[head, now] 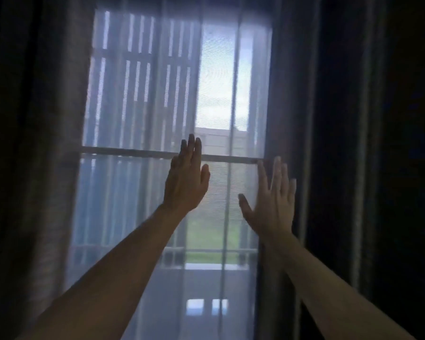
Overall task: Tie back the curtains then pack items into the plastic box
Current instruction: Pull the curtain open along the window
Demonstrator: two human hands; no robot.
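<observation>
Daylight filters through a sheer curtain (145,94) whose folds run vertically down to the glossy floor (201,303). Dark drapes hang loose on either side, the left drape (35,143) and the right drape (292,106), and their inner edges frame the bright gap. The left hand (185,182) is raised before the sheer, fingers straight and together, crossing the window bar (123,151). The right hand (272,207) is raised with fingers spread, just beside the right drape's inner edge. Whether either hand touches cloth cannot be told.
</observation>
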